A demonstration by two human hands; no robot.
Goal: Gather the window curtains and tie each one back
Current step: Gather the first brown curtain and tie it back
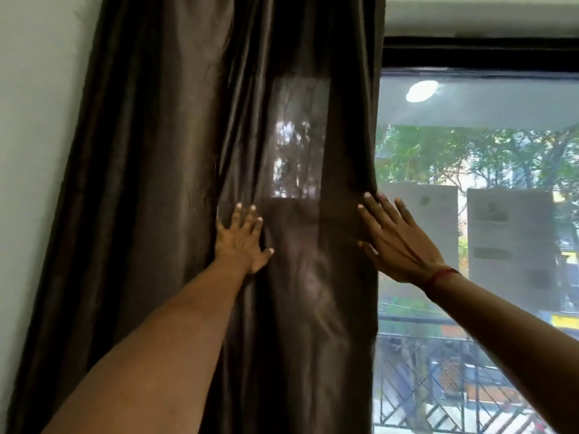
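A dark brown curtain (pixel 163 151) hangs in folds over the left part of the window, its right edge near the middle of the view. My left hand (pixel 242 238) lies flat on the fabric with fingers spread, pressing a fold. My right hand (pixel 396 239) reaches in from the right with straight fingers, its fingertips touching the curtain's right edge. A red thread circles my right wrist. Light from outside glows through a thin patch of the cloth between the hands. No tie-back shows in view.
A pale wall (pixel 34 120) borders the curtain on the left. The window (pixel 476 158) with a black frame fills the right side, showing trees, grey panels and a metal grille (pixel 438 386) outside.
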